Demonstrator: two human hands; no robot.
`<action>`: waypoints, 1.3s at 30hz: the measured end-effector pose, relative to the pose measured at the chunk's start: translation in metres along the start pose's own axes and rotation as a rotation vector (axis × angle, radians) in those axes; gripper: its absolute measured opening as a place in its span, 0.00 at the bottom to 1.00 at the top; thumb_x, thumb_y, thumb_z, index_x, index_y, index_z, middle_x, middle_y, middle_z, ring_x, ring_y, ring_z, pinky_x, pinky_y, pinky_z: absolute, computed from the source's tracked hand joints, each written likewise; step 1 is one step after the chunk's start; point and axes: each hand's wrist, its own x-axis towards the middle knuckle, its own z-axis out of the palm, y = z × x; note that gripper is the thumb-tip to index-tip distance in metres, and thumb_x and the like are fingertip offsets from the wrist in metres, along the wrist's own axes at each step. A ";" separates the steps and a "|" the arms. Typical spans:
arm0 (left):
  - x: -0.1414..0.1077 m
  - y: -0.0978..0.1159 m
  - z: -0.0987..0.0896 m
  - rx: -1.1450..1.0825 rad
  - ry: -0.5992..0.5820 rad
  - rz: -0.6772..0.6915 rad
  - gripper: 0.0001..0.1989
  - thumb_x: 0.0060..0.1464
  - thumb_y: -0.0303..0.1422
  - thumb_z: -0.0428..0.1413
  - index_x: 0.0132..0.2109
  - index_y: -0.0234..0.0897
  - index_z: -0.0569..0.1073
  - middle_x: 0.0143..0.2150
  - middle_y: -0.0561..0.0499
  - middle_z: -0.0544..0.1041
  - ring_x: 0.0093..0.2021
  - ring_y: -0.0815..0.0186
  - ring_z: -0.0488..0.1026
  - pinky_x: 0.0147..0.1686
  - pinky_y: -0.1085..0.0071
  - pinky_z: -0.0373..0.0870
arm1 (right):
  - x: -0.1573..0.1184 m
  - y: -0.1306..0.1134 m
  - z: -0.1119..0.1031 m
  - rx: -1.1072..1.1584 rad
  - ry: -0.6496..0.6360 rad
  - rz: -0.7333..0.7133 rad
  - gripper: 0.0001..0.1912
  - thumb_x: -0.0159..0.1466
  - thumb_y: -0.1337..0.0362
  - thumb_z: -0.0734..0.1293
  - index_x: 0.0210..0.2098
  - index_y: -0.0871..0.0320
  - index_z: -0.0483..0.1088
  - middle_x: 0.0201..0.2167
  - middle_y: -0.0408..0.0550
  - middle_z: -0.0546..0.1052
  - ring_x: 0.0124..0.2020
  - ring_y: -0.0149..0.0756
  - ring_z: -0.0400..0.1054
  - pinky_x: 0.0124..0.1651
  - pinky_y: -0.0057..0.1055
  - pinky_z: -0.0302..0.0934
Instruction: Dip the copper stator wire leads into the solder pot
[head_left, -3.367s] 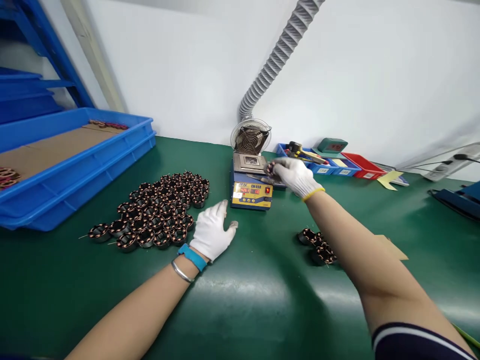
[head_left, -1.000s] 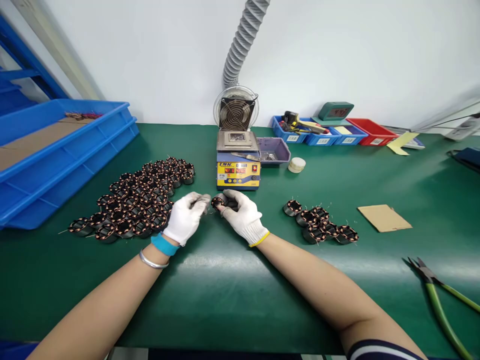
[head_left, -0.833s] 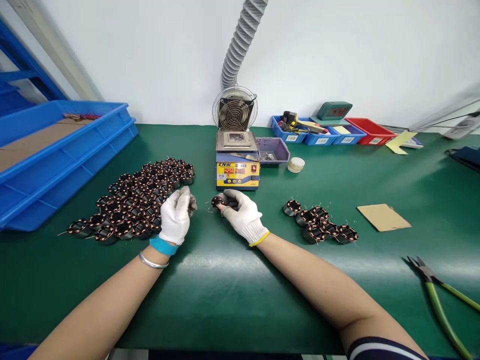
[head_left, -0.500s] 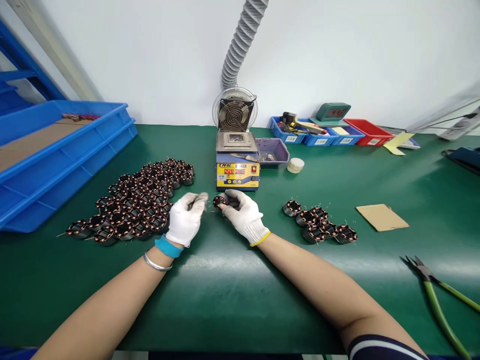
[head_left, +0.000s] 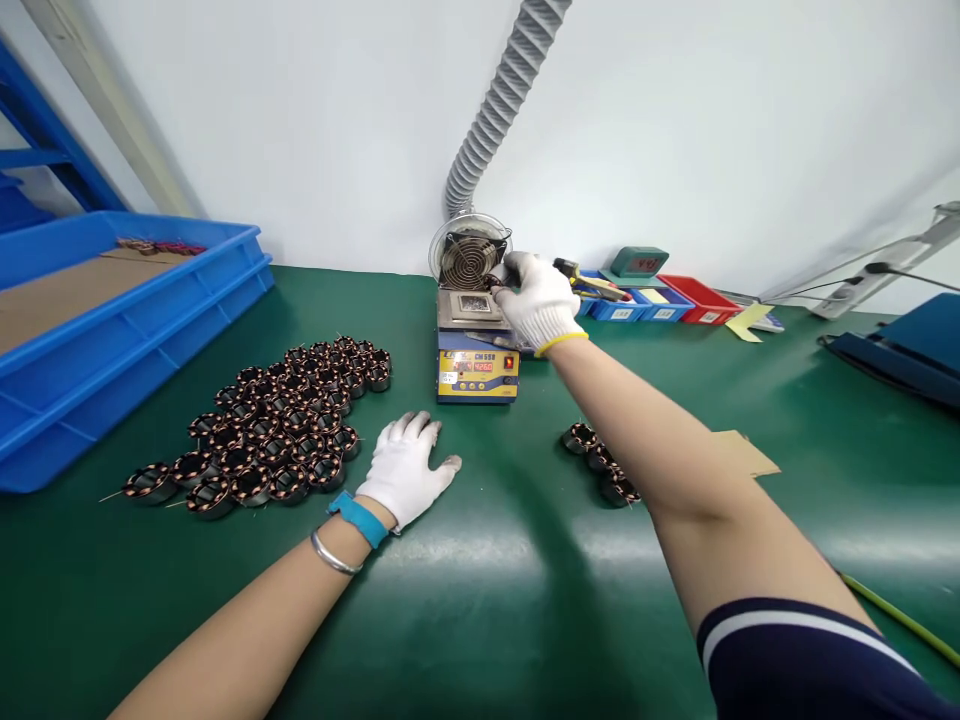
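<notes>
My left hand (head_left: 409, 468), in a white glove, lies flat on the green table with its fingers spread and holds nothing. My right hand (head_left: 536, 298), gloved too, is raised over the right side of the blue and yellow solder pot (head_left: 477, 372). Between its fingers is a copper-wound ring (head_left: 495, 281), partly hidden, in front of the round fan (head_left: 471, 262). Left of my left hand stand many copper-wound rings (head_left: 274, 450) in a cluster. A smaller group of rings (head_left: 580, 437) is partly covered by my right forearm.
A large blue crate (head_left: 172, 320) stands at the left. Behind my right hand are small blue bins (head_left: 616, 312) and a red bin (head_left: 701, 298). A cardboard piece (head_left: 742, 453) and a green plier handle (head_left: 900, 620) lie at the right. A grey hose (head_left: 502, 110) hangs above the fan.
My right hand has moved up and forward to the solder pot with the ring. My left hand has opened and come down flat on the table. The view has shifted slightly.
</notes>
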 end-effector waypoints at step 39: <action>0.005 -0.001 -0.001 -0.562 0.156 -0.184 0.35 0.57 0.41 0.49 0.66 0.26 0.51 0.59 0.36 0.67 0.56 0.55 0.68 0.56 0.60 0.65 | -0.092 -0.060 0.027 0.391 -0.518 0.179 0.35 0.55 0.50 0.68 0.60 0.54 0.61 0.41 0.47 0.77 0.44 0.43 0.71 0.51 0.42 0.62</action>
